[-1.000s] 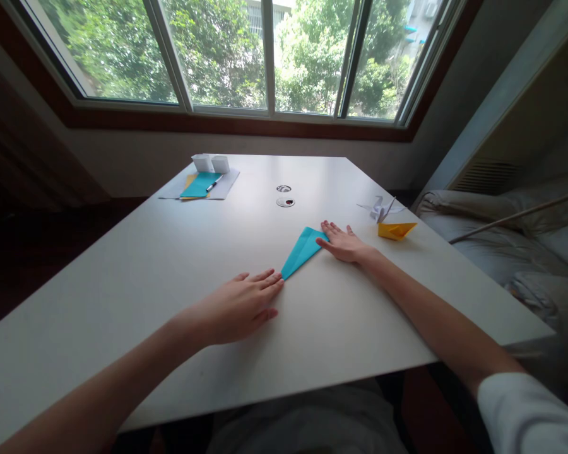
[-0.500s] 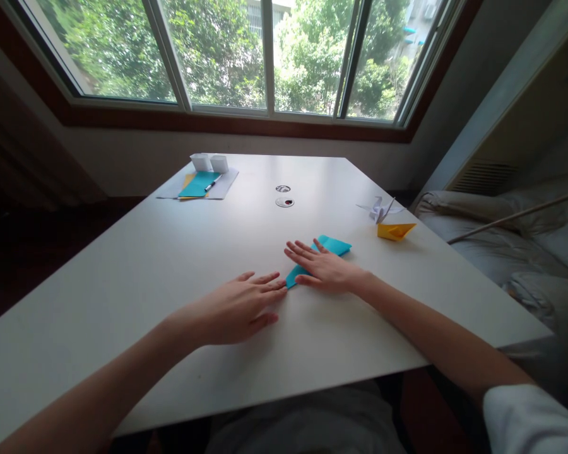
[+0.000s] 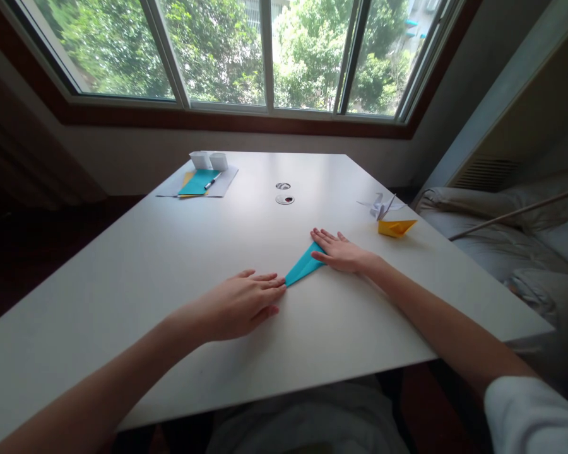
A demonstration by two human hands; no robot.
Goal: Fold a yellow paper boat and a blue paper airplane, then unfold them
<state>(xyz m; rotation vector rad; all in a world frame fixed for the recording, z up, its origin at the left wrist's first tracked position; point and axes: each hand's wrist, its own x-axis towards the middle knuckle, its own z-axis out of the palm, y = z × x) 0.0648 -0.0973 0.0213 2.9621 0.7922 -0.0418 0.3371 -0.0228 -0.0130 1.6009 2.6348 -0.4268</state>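
left hand (image 3: 239, 307): flat, fingers spread, tips pinning near point of teal paper (image 3: 303, 267), frame centre
right hand (image 3: 343, 252): flat and open, pressing the paper's far wide end, gripping nothing
paper: lies on white table (image 3: 170, 265), already folded to a narrow triangle
progress: early folds done by the look of it; no finished shape yet, more folding left
upper right: yellow paper boat (image 3: 395, 227), white crane (image 3: 381, 207) just behind it
upper left: paper sheets, pen (image 3: 211, 182), two white boxes (image 3: 209, 160)

Domestic room, likely bedroom: white worktop (image 3: 180, 277) under wide window (image 3: 265, 57) facing trees; bed with rumpled bedding (image 3: 502, 233) alongside; paper craft items present.
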